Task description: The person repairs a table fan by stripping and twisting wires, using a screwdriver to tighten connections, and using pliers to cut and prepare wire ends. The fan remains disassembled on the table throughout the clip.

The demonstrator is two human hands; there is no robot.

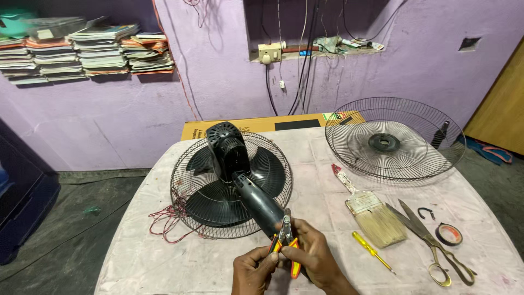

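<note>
— So, where are the pliers (286, 240)?
— At six o'clock on the table (327, 164), jaws at the fan neck's (261, 206) lower end. Both hands' grips are closed on the red-yellow handles: left hand (252, 269) at seven, right hand (315, 257) at five.
— Around them?
— Paintbrush (371, 210), screwdriver (372, 251), scissors (434, 243) at three; loose grille (394, 137) at one.

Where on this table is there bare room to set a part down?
Bare cloth lies left of the hands, below the red wires, and between the fan and the loose grille. The right side is crowded: paintbrush, screwdriver, scissors, tape roll.
</note>
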